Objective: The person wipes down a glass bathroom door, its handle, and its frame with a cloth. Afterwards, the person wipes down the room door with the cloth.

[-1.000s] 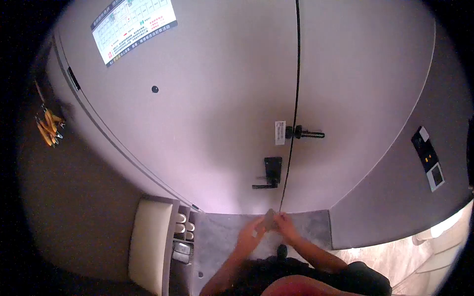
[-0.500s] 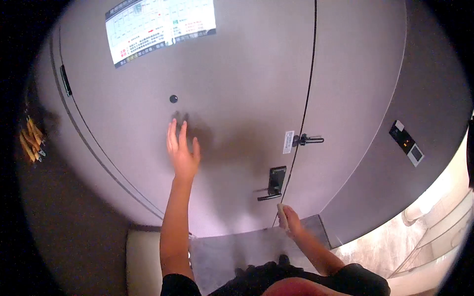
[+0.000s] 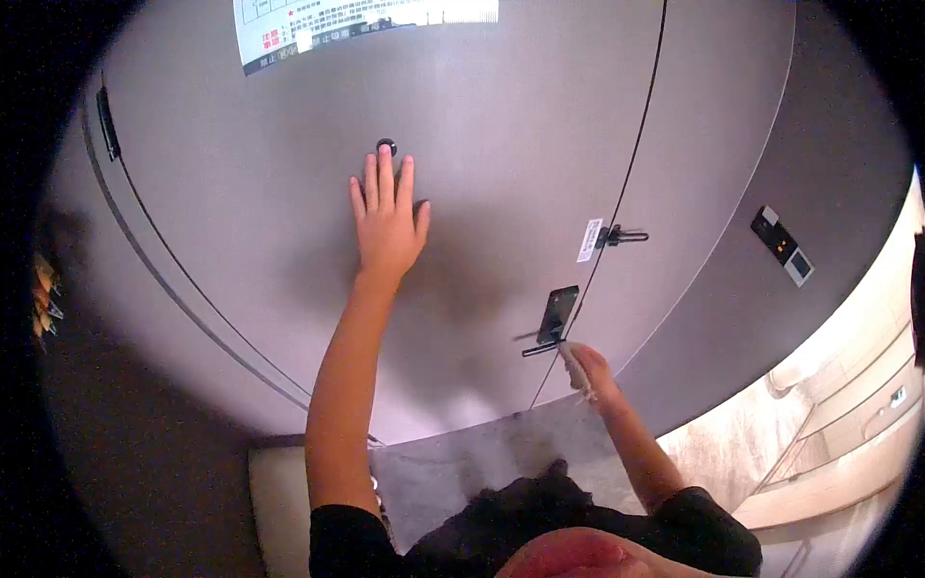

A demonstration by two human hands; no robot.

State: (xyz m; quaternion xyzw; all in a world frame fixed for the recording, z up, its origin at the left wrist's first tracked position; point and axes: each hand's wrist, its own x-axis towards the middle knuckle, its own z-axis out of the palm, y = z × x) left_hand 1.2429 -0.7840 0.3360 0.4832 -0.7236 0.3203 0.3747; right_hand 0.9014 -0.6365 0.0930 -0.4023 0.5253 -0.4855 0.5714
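Observation:
My left hand [image 3: 387, 226] lies against the grey door [image 3: 501, 125] with its fingers stretched out. Its middle fingertip reaches the round black peephole [image 3: 386, 146]. A pale cloth [image 3: 577, 371] is gripped in my right hand [image 3: 595, 371], close to the door's edge seam. Just left of that hand are the black lever handle [image 3: 542, 350] and the dark lock plate [image 3: 559, 314]. Higher on the seam sits a black door guard latch [image 3: 624, 235], with a white label [image 3: 589, 241] beside it.
A printed evacuation notice [image 3: 366, 29] is fixed high on the door. On the right wall is a dark switch panel [image 3: 781, 246]. A black hinge [image 3: 108, 123] marks the door's left side. Low at the left stands a pale box-like object [image 3: 294, 501]. Orange-brown items [image 3: 44, 299] hang at far left.
My left hand has gone from hovering below the peephole to lying flat on the door at it. My right hand has risen slightly with the cloth. The view has tilted downward.

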